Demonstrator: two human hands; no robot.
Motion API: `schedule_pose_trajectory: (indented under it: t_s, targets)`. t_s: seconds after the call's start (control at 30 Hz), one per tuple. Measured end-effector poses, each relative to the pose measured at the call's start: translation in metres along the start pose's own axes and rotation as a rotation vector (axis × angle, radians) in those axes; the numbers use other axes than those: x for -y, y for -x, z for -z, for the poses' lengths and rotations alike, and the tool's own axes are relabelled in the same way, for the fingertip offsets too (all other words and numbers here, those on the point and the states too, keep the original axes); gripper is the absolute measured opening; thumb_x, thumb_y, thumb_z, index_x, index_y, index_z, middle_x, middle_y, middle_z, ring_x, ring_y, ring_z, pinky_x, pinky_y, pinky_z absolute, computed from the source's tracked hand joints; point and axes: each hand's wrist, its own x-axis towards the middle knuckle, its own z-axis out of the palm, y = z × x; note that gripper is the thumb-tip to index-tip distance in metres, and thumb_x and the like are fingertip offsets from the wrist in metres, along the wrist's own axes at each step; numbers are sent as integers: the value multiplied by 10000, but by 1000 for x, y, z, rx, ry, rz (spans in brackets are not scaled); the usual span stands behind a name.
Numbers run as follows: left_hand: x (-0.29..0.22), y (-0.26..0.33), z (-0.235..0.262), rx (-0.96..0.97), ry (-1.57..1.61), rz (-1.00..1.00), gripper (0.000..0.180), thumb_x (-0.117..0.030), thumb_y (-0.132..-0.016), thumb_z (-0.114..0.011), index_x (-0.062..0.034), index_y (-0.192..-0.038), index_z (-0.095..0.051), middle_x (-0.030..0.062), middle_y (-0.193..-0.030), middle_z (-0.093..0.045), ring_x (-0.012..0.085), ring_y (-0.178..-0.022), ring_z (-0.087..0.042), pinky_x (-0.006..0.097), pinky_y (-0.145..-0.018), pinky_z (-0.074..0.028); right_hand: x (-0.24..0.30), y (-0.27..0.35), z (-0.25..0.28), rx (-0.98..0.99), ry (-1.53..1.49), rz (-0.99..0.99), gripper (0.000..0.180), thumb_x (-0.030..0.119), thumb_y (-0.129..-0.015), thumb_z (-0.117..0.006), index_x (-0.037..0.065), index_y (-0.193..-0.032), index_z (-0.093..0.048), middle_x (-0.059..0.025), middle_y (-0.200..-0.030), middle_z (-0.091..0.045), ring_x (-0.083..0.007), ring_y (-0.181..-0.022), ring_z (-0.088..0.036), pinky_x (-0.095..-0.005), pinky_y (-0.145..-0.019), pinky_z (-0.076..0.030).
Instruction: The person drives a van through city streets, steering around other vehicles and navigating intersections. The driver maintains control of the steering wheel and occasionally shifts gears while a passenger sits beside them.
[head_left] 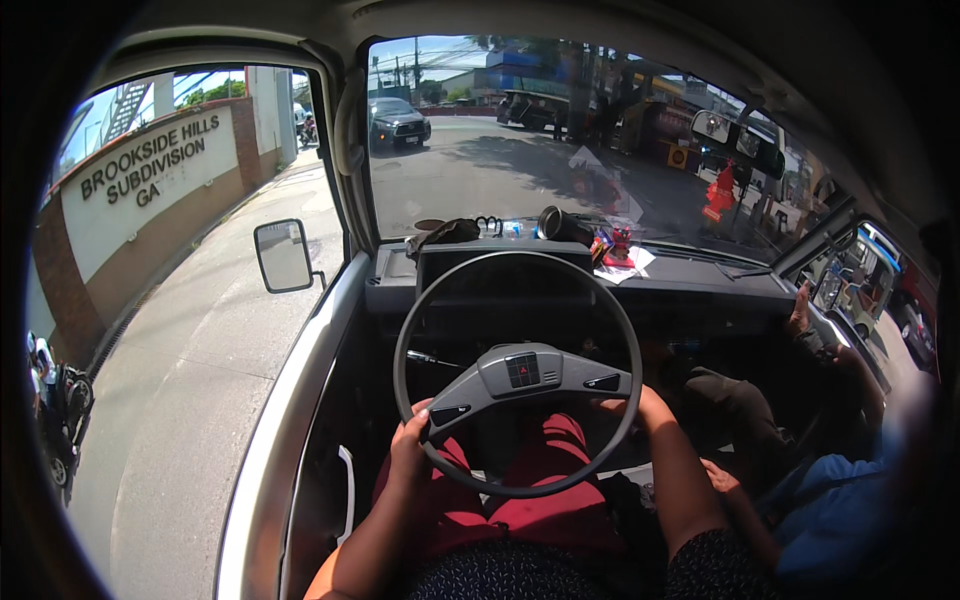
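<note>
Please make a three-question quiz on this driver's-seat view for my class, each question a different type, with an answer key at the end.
1. Multiple choice: where does the person's left hand hold the steering wheel?
A) At the top of the rim
B) On the left side of the rim
C) On the central hub

2. True or false: the side mirror appears to the left of the wheel in the picture.

3. Fill in the colour: the cloth over the person's thighs is dark ____.

Key: 1. B; 2. True; 3. red.
</note>
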Motion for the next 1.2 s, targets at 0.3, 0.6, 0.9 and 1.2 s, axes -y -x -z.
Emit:
schedule_pose_trajectory:
  t_s: [0.3, 0.6, 0.9, 1.2]
  targets:
    - [17, 25, 10, 269, -194, 304, 668, -419, -984, -531, 26, -1479, -462, 262, -1335, -627, 370, -1193, -655, 469, -973, -558, 61, 13, 23, 75, 320, -291, 524, 466, -887, -736, 91, -1252, -730, -157, -1233, -732, -298, -1170, -691, -394, -977, -545]
    - [37, 47, -9, 412, -173, 543, 559, -452, -1071, -433, -34, -1421, -557, 98, -1309, -686, 244, -1189, -638, 404, -1000, -505, 32, -7, 24, 55, 337, -172, 656, 595, -833, -704, 49, -1195, -747, -183, -1135, -747, -338, -1094, -711, -417, -951, -543]
    - [-11, 64, -49, 159, -163, 714, 527, -479, -1042, -479, -91, -1381, -587, 142, -1289, -623, 297, -1165, -590, 554, -958, -543, 38, -7, 33, 39, 268, -209, 633, 580, -842, -699, 52, -1188, -751, -185, -1160, -740, -328, -1114, -706, -413, -964, -545]
    - [-4, 48, -42, 186, -189, 590, 590, -513, -1031, -503, -76, -1423, -561, 190, -1333, -570, 393, -1209, -582, 584, -981, -541, 39, -18, 37, 24, 271, -203, 643, 576, -847, -712, 44, -1207, -745, -198, -1147, -742, -332, -1107, -708, -401, -966, -542]
